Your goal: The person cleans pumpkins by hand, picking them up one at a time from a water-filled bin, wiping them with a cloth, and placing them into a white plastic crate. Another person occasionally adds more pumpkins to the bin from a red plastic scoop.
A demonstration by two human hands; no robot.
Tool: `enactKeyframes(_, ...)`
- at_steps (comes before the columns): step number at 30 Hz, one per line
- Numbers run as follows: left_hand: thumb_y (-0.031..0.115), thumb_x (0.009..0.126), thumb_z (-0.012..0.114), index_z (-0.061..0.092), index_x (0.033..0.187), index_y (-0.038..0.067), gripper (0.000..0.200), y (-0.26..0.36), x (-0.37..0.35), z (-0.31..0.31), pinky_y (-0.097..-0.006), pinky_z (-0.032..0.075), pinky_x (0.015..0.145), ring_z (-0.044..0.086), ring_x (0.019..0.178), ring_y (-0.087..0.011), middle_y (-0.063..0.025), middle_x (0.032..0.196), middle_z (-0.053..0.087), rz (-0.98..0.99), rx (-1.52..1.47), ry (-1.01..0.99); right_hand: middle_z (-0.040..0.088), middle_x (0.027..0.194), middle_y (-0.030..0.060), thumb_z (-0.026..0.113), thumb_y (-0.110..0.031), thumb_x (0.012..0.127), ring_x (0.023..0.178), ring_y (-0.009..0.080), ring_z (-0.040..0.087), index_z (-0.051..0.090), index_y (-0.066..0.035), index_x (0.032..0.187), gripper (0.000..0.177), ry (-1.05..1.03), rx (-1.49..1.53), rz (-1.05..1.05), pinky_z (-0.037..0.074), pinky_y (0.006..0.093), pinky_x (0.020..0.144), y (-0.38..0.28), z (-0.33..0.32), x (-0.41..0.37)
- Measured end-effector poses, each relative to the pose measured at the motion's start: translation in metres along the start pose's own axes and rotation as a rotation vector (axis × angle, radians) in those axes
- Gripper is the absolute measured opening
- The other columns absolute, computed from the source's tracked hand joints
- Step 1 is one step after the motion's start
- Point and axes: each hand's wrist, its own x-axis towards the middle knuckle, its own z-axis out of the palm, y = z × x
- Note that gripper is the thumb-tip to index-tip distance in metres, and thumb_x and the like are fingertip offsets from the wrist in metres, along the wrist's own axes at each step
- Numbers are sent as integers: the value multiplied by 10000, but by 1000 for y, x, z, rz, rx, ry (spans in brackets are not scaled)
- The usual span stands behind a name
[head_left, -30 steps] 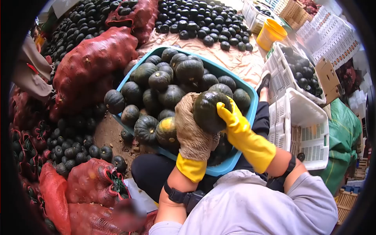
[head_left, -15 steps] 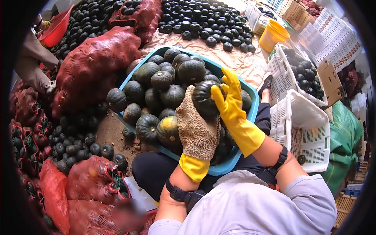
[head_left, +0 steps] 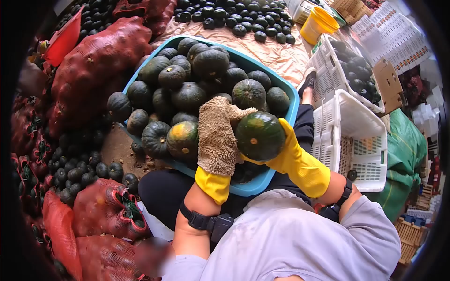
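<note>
A dark green pumpkin (head_left: 260,136), its round end scar facing up, is held between my hands above a blue tub (head_left: 293,114). My right hand (head_left: 288,157), in a yellow rubber glove, cups it from below and the right, fingers closed round it. My left hand (head_left: 217,140) wears a brown fleecy mitt over a yellow glove. It is closed against the pumpkin's left side, with the mitt's thumb across the upper left edge; the fingers are hidden inside. More pumpkins fill the tub, among them one with an orange patch (head_left: 183,136) beside the mitt.
Red mesh sacks (head_left: 96,70) and loose pumpkins (head_left: 79,175) lie to the left. At the right stand a white crate (head_left: 370,161), another crate holding pumpkins (head_left: 323,70) and a yellow bucket (head_left: 319,25). Many pumpkins lie on a sheet (head_left: 225,40) at the back.
The pumpkin has been turned and lowered slightly, so its end scar shows. My right hand has moved from its upper right side to underneath. The view has shifted.
</note>
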Motion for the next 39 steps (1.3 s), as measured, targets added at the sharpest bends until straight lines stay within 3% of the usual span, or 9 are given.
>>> enactKeyframes(6,-54,861,721,585,1263,42,436,35,-1,1,-379,538,961,684,991,-288,-141,1128,717,-559,-915,234,685,1401,157,650,-689,947,1221,400,697,632,-172,1451,722,583,-290,144,562,661,1011,-66,28,-40)
enactKeyframes(11,-54,904,686,534,1353,4,478,35,10,-1,-355,542,974,674,1035,-258,-146,1178,687,-536,-772,180,674,1348,196,713,-678,920,1211,343,688,536,-91,1494,839,63,-634,-657,598,496,998,-187,89,51)
enactKeyframes(16,-54,948,651,483,1443,-35,524,24,18,4,-331,545,987,664,1080,-229,-150,1229,658,-505,-656,206,722,1325,197,779,-737,802,1054,354,759,548,-127,1547,990,83,-2369,551,634,443,862,-108,53,21)
enactKeyframes(19,-54,974,630,452,1497,-58,553,21,21,6,-316,548,994,659,1106,-211,-153,1260,640,-526,-656,215,528,1580,280,916,-483,738,1404,538,526,612,-191,1447,825,205,-2712,111,461,550,1155,-30,3,4)
enactKeyframes(22,-24,999,609,480,1487,-34,506,24,21,9,-314,562,959,660,1084,-206,-147,1258,642,-604,-772,259,590,1527,198,780,-407,975,1390,330,595,505,-110,1584,731,344,-2073,95,388,423,1239,-60,-2,-8)
enactKeyframes(26,67,1022,610,528,1456,18,445,27,19,8,-335,562,917,641,1062,-221,-142,1268,637,-541,-720,274,534,1576,148,789,-503,956,1468,309,521,443,-138,1630,842,264,-475,-156,423,481,1224,-39,12,-3)
enactKeyframes(31,71,977,659,479,1494,14,550,20,11,-2,-358,504,1002,592,1164,-259,-161,1339,595,-284,-299,179,521,1577,196,869,-337,893,1485,350,493,526,-94,1556,785,-18,-1958,-961,377,469,1243,19,47,48)
enactKeyframes(35,74,942,698,440,1524,10,640,25,4,-3,-376,458,1070,552,1245,-290,-175,1396,561,-155,-131,140,576,1490,209,911,-254,840,1423,364,535,579,-41,1454,730,496,-1379,-915,436,448,1181,-2,75,111)
enactKeyframes(39,77,906,736,401,1554,7,733,30,5,-30,-395,411,1139,512,1327,-320,-190,1453,527,33,-20,51,500,1563,193,941,-225,776,1508,413,439,590,-123,1479,793,-179,-1791,-915,340,518,1258,44,90,59)
